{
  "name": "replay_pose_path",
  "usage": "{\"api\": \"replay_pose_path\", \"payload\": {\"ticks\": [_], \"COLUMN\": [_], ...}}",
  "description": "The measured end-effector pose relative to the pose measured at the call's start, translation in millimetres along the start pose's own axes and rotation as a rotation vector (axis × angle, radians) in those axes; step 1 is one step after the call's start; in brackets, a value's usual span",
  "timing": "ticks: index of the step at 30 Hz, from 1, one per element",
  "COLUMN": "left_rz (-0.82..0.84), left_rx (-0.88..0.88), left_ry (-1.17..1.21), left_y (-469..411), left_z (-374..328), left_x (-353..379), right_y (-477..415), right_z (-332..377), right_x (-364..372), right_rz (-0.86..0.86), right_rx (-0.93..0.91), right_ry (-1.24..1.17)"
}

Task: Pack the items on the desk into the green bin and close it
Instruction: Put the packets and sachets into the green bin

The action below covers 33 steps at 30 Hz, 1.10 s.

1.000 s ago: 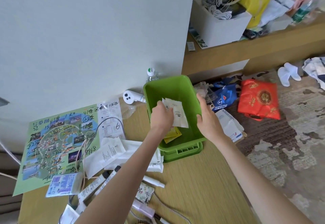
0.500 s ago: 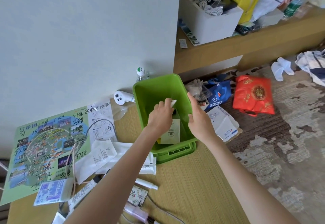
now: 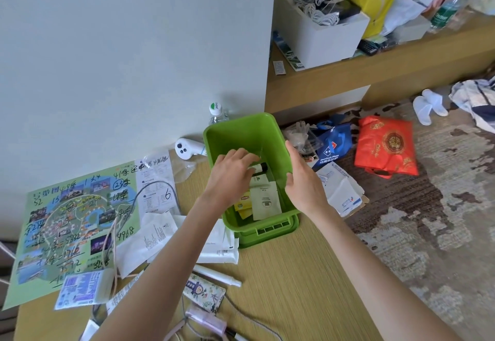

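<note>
The green bin (image 3: pixel 241 129) stands open on the wooden desk (image 3: pixel 289 281), on top of a slotted green piece (image 3: pixel 270 230). Inside lie pale sachets (image 3: pixel 265 201), yellow tea bags (image 3: pixel 245 202) and a small dark bottle (image 3: pixel 261 167). My left hand (image 3: pixel 230 174) is inside the bin with its fingers spread over the bottle, holding nothing. The straight fingers of my right hand (image 3: pixel 305 185) lie against the bin's right rim. On the desk lie a green map sheet (image 3: pixel 69 223), white papers (image 3: pixel 158 233), a white tube (image 3: pixel 217 277), a patterned card (image 3: pixel 205 291) and a blue-and-white packet (image 3: pixel 83 287).
A white controller (image 3: pixel 187 149) and a water bottle (image 3: pixel 215 111) stand by the wall behind the bin. Cables trail over the desk's near left. On the floor to the right lie a blue bag (image 3: pixel 333 145), a red bag (image 3: pixel 385 148) and papers (image 3: pixel 340 193). A cluttered shelf (image 3: pixel 375 70) runs behind.
My left hand let the white sachets go into the bin, where they now lie flat, and reached further in over the bottle. My right hand stayed at the right rim.
</note>
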State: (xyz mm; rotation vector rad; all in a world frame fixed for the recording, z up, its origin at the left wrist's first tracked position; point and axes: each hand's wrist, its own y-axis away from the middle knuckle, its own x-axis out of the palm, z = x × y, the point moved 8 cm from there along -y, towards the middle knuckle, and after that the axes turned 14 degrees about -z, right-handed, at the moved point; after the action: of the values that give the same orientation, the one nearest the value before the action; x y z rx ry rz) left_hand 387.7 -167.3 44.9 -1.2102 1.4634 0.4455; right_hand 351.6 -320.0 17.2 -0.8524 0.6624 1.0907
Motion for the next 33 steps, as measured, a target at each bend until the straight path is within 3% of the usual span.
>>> {"api": "replay_pose_path", "payload": {"ticks": [5,8,14,20,27,33], "left_rz": [-0.178,-0.241,-0.03,0.148,0.353,0.337], "left_rx": [-0.184,-0.325,-0.634,-0.604,-0.65,-0.604], "left_ry": [0.211,0.254,0.171,-0.027,-0.102,-0.163], "left_y": [37.6,82.0,185.9,231.7,239.0,240.0], "left_z": [38.5,74.9,147.9,177.8,204.2,212.0], "left_x": [-61.9,-79.3,-54.3,-28.0,4.2,8.5], "right_y": [6.3,25.8,85.0,131.2,129.3,121.4], "right_z": [27.2,59.5,136.9,187.1,168.3,159.3], "right_x": [-11.0,-11.0,17.2,77.4,164.9,195.9], "right_rz": [-0.088,-0.101,-0.015,0.152,0.456,0.557], "right_rx": [-0.122,-0.184,-0.315,-0.498,-0.399,-0.352], "right_ry": [0.155,0.125,-0.118,-0.143,0.062,0.101]}}
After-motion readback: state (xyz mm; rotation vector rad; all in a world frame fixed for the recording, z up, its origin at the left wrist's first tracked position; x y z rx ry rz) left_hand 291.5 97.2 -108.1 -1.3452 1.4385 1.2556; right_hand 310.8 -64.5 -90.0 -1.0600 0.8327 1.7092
